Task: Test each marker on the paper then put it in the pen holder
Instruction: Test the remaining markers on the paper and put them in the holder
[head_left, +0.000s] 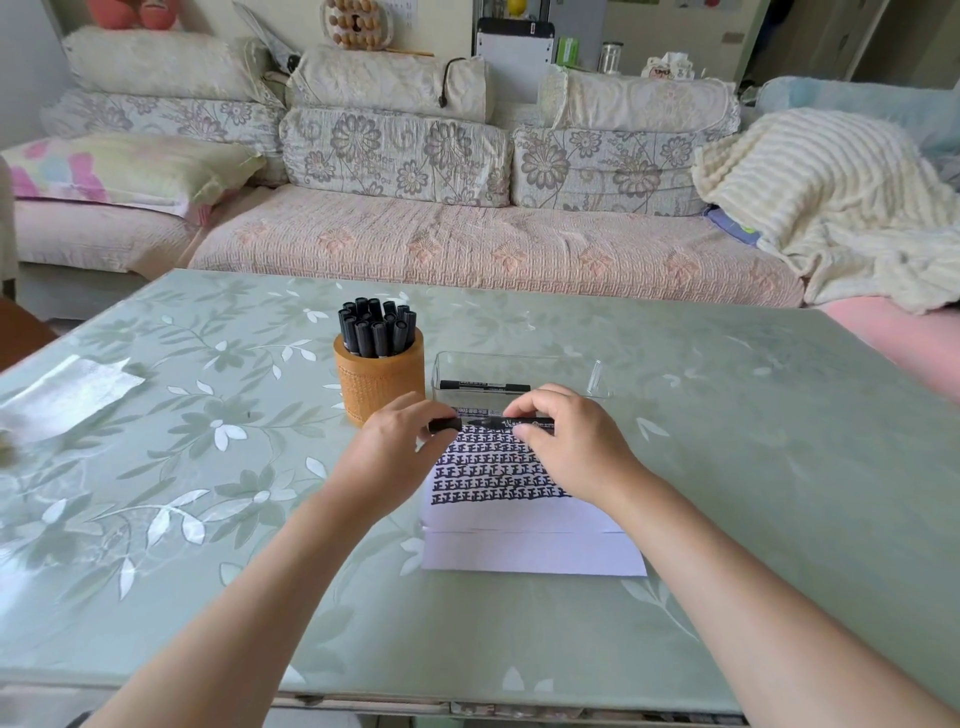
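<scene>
While the left hand (395, 447) pinches one end of the black marker (483, 423) and the right hand (566, 441) grips its barrel, it sits level over the paper's (519, 551) far edge (near the pen holder (379, 384)).

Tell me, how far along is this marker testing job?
Mostly done, it seems. The pen holder is packed with black markers, and rows of test marks cover much of the paper. In hand: the left hand and right hand grip one marker over the paper, the left at its cap end. Left: that one, plus a loose marker lying in the clear box.
</scene>
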